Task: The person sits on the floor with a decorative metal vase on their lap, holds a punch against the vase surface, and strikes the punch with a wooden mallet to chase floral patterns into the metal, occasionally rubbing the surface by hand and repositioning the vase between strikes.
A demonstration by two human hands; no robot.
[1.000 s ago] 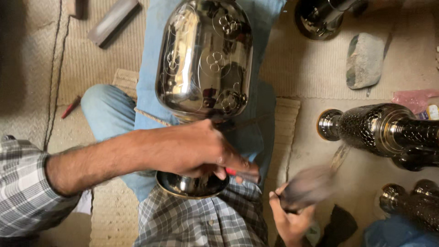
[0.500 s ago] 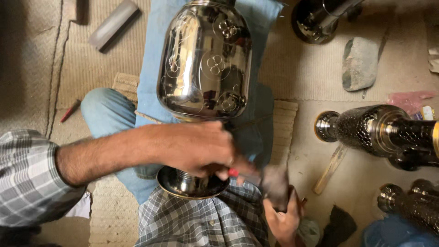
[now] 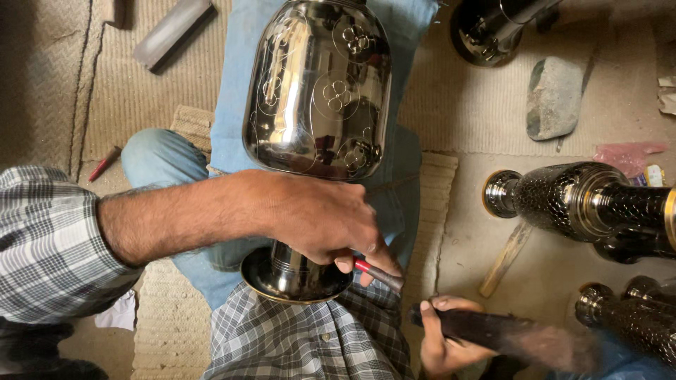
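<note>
— See how he has that big polished metal vase (image 3: 317,91) lying across his lap on the blue cloth (image 3: 232,105)? The foot of it sits right against his shirt.

— Yes. His left hand (image 3: 320,218) is over the neck, fingers closed around a thin punch with a red band (image 3: 377,273), tip angled down beside the base.

— And the right hand (image 3: 440,338) is wrapped tight on a dark mallet (image 3: 514,336). The head of it is blurred, so it is swinging.

— That's what worries me. The mallet is close to his left thumb and fingertips. A blow slightly off line lands on knuckles, not on the punch.

— Or the punch skids. That surface is mirror-smooth and curved; a glancing strike could send the tip sliding and scratch across the flower patterns.

— The vase itself is only resting on his thighs, too. Nothing clamps it but the weight of his forearm. I'd judge a hard hit could roll it toward the stone (image 3: 554,97) or the dark patterned vase (image 3: 584,204) lying on the floor to his right.

— Dented rim against that one, then.

— Possibly. Well apart for now, though.
</note>
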